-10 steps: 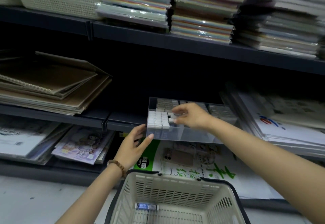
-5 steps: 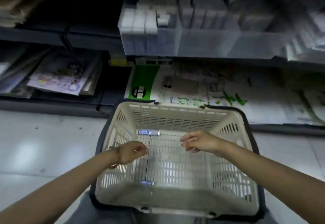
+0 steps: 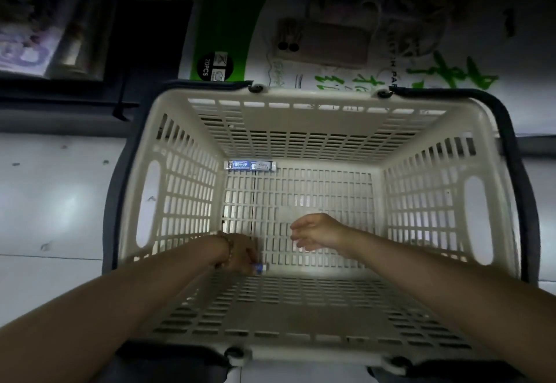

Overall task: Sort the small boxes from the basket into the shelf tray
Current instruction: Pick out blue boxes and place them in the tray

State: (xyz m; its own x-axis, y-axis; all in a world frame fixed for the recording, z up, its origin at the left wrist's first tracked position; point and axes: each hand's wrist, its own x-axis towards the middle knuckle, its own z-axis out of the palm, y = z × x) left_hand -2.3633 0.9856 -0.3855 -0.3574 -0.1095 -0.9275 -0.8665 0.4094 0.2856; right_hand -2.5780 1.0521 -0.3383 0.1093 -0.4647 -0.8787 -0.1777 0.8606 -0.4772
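Pick step. My left hand (image 3: 240, 250) is at the near-left of the basket (image 3: 301, 130) floor, on a small blue box (image 3: 260, 267). It looks like a pinch, but blur hides the fingertips. Right hand (image 3: 319, 230) hovers mid-basket, loosely curled and empty. A far box (image 3: 251, 165) lies against the far wall, left side. Next: lift clear of the rim and carry up to the shelf tray, which is out of frame.

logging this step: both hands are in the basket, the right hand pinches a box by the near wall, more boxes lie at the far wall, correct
Wrong hand. The head view shows the left hand pinching the box by the near wall of the basket; the right hand holds nothing. The rest stands: far boxes lie at the far wall.
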